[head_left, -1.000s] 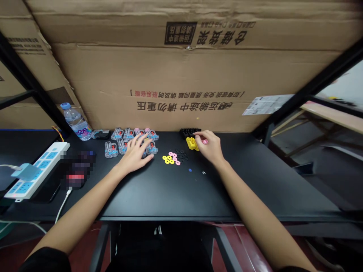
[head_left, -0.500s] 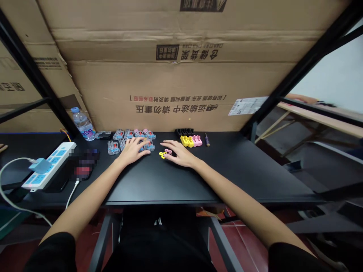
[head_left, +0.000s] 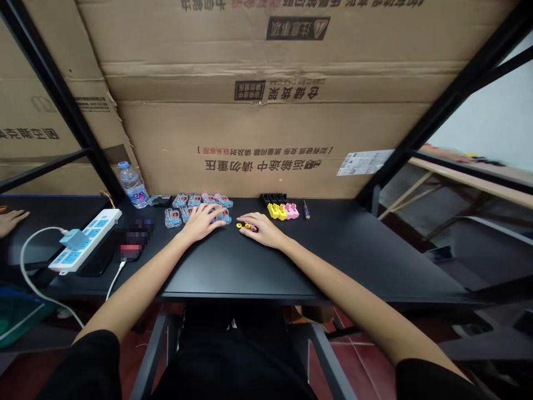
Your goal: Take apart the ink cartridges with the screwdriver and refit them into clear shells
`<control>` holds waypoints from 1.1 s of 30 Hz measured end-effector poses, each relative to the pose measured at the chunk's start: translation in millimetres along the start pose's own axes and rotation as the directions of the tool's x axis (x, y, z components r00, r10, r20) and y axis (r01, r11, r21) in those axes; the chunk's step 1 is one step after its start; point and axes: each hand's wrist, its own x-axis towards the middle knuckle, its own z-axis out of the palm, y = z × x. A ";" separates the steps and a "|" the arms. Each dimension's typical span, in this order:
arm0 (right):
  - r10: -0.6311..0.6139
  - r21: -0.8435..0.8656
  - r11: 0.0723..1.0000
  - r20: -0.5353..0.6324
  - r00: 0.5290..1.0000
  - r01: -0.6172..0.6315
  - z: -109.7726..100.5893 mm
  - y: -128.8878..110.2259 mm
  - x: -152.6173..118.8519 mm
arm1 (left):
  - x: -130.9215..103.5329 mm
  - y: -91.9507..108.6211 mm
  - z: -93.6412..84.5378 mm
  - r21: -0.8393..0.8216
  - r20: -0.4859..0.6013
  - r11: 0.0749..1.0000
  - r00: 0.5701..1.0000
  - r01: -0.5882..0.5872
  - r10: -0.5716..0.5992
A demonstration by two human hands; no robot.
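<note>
My left hand lies with spread fingers over the right part of two rows of clear plastic pieces with red and blue insides, covering some of them. Beside it, my right hand rests on the black table, fingers apart, curved around small yellow rings and pink rings. Part of the rings is hidden by the fingers. Yellow blocks and pink blocks stand together just beyond my right hand, in front of a black slotted piece. A small screwdriver lies to their right.
On the left are a water bottle, a white power strip with a plug and cable, and a phone on a cord. Cardboard rises behind the table. Another person's hand shows at the far left.
My right hand's fingers have drawn in around the rings, which now sit closer together. My left hand has hardly moved on the table. The view has tilted up and shifted slightly left.
</note>
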 end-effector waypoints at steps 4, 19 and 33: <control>0.081 0.028 0.996 -0.073 0.994 -0.079 -0.7 3.1 0.1 | -0.8 -18.9 -20.3 0.025 -0.068 0.991 0.989 0.130 -0.128; 0.186 0.095 0.980 -0.091 0.978 -0.178 1.4 24.1 -1.3 | -1.4 -57.3 10.5 -0.031 -0.003 0.939 0.940 0.342 -0.343; 0.229 -0.029 0.973 -0.034 0.973 -0.230 6.2 33.1 -0.9 | -3.3 -17.1 9.9 -0.025 0.052 0.993 0.992 0.119 -0.118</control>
